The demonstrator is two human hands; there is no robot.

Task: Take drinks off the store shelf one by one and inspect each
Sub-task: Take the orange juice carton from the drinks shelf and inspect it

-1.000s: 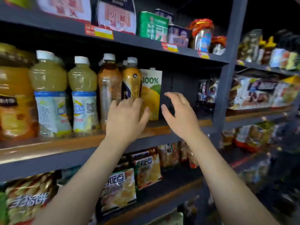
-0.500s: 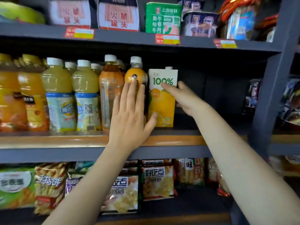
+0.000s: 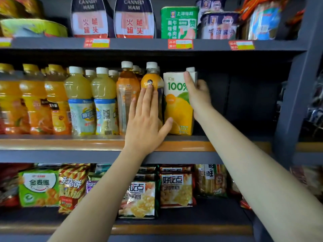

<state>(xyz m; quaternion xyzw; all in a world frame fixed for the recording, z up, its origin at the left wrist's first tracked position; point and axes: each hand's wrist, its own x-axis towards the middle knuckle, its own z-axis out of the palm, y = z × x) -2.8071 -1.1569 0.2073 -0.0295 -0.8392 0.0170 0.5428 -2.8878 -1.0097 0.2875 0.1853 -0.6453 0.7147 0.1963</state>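
Observation:
A white and yellow juice carton point(image 3: 176, 109) marked 100% stands at the right end of the drinks row on the middle shelf point(image 3: 70, 144). My right hand point(image 3: 195, 96) grips its upper right side, thumb across the front and fingers curled behind. My left hand point(image 3: 148, 119) lies flat with straight fingers against an orange-topped bottle point(image 3: 151, 79) just left of the carton, and its thumb touches the carton's lower left edge. Left of that stand an amber tea bottle point(image 3: 126, 91), two pale yellow juice bottles point(image 3: 90, 100) and several orange juice bottles point(image 3: 35, 102).
The upper shelf point(image 3: 139, 44) carries canned ham and tins point(image 3: 178, 23). Snack packets point(image 3: 138, 198) fill the lower shelf. To the right of the carton the middle shelf is dark and bare up to a grey upright post point(image 3: 297, 84).
My right hand has moved from the carton's side to grip round its upper right part. My left hand has stayed flat on the neighbouring bottle. The view has shifted closer and higher.

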